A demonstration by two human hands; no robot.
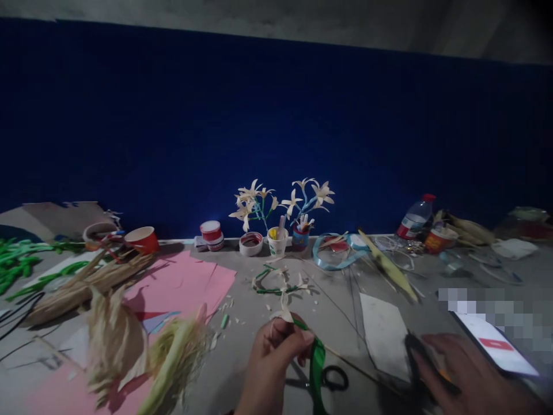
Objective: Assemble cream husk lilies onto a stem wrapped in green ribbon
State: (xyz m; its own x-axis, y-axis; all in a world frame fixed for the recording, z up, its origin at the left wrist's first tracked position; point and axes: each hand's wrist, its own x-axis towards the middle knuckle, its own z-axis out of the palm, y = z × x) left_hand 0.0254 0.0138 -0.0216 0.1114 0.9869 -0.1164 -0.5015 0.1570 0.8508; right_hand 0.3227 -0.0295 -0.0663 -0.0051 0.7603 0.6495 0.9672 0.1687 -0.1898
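My left hand (272, 357) is closed in a pinch on a small cream husk flower (281, 314) with a green tape strip (317, 366) trailing down from its stem. My right hand (466, 374) lies low at the right, fingers curled over a dark object (417, 360) on the table; I cannot make out what it is. Black-handled scissors (334, 378) lie on the table between the two hands. A thin stick (358, 372) runs under them.
Corn husks (116, 340) and pink paper (181, 282) lie at the left. Finished husk flowers (280, 202) stand in cups by the blue wall, with tape rolls (251, 243), red cups (142, 239), a blue ribbon (337, 253) and a water bottle (415, 218). A white card (496, 346) lies right.
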